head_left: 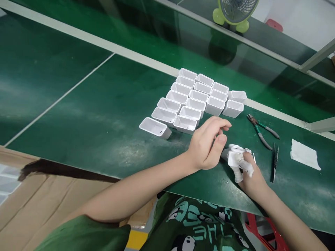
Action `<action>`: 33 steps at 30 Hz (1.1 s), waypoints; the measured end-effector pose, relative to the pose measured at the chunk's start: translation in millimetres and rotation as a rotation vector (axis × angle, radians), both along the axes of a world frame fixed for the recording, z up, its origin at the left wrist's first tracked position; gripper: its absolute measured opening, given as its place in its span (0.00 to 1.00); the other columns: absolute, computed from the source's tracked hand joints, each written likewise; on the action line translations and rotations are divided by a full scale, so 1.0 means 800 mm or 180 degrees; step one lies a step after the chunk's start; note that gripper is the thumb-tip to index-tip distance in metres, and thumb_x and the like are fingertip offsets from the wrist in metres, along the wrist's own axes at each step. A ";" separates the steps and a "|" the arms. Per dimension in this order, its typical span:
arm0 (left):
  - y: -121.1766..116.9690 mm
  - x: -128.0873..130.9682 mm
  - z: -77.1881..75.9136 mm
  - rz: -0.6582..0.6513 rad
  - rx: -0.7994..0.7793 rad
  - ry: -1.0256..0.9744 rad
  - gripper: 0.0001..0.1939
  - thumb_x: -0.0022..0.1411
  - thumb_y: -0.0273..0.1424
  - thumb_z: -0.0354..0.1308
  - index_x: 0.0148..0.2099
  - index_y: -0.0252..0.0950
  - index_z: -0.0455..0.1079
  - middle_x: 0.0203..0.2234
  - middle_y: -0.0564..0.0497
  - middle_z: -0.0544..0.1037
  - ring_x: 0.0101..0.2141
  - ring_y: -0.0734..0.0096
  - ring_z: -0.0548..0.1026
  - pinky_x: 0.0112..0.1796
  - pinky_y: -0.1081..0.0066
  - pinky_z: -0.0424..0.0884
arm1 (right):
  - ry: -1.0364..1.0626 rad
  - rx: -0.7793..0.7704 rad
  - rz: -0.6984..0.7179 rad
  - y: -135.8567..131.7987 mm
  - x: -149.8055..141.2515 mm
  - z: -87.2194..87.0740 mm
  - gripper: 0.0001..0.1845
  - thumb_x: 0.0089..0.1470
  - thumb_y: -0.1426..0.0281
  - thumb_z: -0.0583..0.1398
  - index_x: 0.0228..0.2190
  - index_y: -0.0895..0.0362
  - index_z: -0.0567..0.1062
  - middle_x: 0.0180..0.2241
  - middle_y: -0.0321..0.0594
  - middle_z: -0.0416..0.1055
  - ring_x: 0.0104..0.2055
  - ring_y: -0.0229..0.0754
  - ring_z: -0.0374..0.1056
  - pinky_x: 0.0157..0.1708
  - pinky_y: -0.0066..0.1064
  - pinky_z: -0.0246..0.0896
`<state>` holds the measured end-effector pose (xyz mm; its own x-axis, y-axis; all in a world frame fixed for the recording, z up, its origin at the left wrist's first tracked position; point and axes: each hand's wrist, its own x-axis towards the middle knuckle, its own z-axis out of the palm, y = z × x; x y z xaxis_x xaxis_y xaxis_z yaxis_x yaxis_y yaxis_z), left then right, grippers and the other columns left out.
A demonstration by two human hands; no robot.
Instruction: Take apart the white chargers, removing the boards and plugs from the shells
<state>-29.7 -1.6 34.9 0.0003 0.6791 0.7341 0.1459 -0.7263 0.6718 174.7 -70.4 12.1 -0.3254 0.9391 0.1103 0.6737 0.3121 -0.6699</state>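
Note:
My right hand grips a crumpled white cloth near the front edge of the green table. A grey piece shows beside the cloth, partly hidden, and I cannot make out what it is. Just left of it, my left hand hovers with its fingers loosely curved, the thumb apart from them, and nothing visible in it. Beyond the left hand stand several white rectangular cups in close rows, open side up. One white cup sits a little apart at the near left of the group.
Green-handled cutting pliers and dark tweezers lie right of the hands. Farther right is a flat white sheet. A green fan stands at the back, behind a pale rail. Cardboard sits below the table at the left.

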 end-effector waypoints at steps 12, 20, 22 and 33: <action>-0.005 0.001 0.007 -0.0863 0.0492 0.0897 0.18 0.69 0.37 0.50 0.56 0.32 0.61 0.43 0.40 0.73 0.43 0.60 0.74 0.40 0.62 0.73 | 0.2603 -0.1460 -0.1031 0.013 0.002 0.046 0.18 0.58 0.54 0.60 0.46 0.49 0.72 0.38 0.41 0.76 0.34 0.45 0.74 0.27 0.33 0.73; -0.008 0.000 0.010 -0.0772 0.0431 0.1154 0.17 0.63 0.21 0.51 0.54 0.36 0.62 0.42 0.43 0.74 0.42 0.63 0.75 0.40 0.64 0.72 | 0.3286 -0.2226 -0.1015 0.014 -0.005 0.050 0.16 0.55 0.54 0.63 0.41 0.48 0.75 0.36 0.37 0.77 0.28 0.40 0.74 0.23 0.30 0.73; -0.006 -0.002 0.010 -0.0852 0.0246 0.0920 0.15 0.62 0.21 0.50 0.51 0.36 0.64 0.41 0.43 0.73 0.41 0.63 0.74 0.39 0.64 0.73 | 0.2858 -0.1816 -0.0852 0.010 0.000 0.046 0.15 0.58 0.55 0.61 0.44 0.47 0.72 0.38 0.37 0.76 0.30 0.41 0.74 0.27 0.32 0.74; -0.009 -0.003 0.011 -0.1161 -0.0815 0.1490 0.38 0.52 0.43 0.67 0.60 0.38 0.56 0.45 0.44 0.71 0.36 0.65 0.72 0.32 0.68 0.71 | 0.0131 0.0415 -0.0053 0.012 0.018 0.019 0.27 0.55 0.62 0.64 0.55 0.53 0.67 0.41 0.47 0.76 0.40 0.50 0.75 0.41 0.41 0.72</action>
<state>-32.1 -8.6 44.1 0.5451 0.7285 0.4149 0.2397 -0.6097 0.7556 189.2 -61.2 27.2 -0.3025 0.9212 0.2446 0.6522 0.3872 -0.6517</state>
